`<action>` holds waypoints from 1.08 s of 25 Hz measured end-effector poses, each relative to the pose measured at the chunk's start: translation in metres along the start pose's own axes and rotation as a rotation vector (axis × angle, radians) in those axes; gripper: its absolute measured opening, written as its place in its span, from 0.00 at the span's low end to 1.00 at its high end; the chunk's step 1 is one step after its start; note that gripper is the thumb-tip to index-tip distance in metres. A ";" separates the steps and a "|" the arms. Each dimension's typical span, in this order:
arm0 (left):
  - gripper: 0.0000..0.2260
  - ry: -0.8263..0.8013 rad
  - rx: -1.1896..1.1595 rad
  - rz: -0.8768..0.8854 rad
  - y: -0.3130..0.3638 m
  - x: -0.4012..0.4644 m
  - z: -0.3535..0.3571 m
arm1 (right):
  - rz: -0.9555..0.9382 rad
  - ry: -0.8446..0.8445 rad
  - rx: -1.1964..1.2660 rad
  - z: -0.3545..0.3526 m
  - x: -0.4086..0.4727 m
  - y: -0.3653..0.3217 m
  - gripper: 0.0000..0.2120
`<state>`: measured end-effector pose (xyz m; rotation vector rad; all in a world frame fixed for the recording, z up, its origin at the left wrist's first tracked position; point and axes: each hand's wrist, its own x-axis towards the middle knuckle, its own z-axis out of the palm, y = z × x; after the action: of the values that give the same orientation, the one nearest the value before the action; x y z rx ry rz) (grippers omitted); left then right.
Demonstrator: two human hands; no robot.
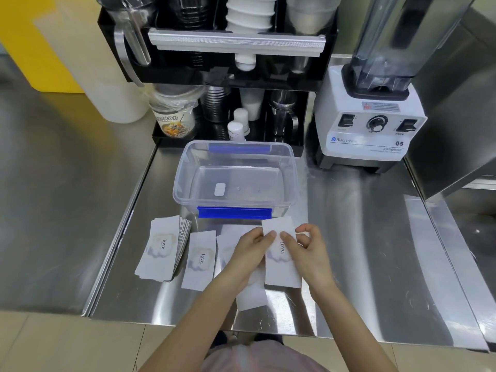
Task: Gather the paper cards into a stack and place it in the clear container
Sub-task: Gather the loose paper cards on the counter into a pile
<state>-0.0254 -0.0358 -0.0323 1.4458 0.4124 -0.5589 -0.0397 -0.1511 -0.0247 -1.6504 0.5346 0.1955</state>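
Several thin paper cards (200, 260) lie loose on the steel worktop (362, 251) before the empty clear container (288, 167), light, slippery and easily creased, best pinched by their long edges, as the left hand (249, 251) and right hand (308, 251) grip one card (281, 267).

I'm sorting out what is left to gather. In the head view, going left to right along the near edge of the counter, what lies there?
Fanned stack of cards → single card → left hand → held card → right hand.
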 end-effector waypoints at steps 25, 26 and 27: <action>0.16 0.194 -0.140 0.023 -0.010 -0.024 -0.104 | 0.076 -0.184 -0.295 0.054 -0.020 -0.005 0.05; 0.16 0.184 -0.147 0.018 -0.010 -0.024 -0.102 | 0.095 -0.169 -0.200 0.054 -0.021 -0.011 0.03; 0.15 0.170 -0.153 0.010 -0.010 -0.025 -0.099 | 0.104 -0.157 -0.129 0.056 -0.022 -0.016 0.05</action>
<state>-0.0445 0.0653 -0.0350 1.3515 0.5705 -0.3891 -0.0421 -0.0910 -0.0103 -1.7160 0.4969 0.4406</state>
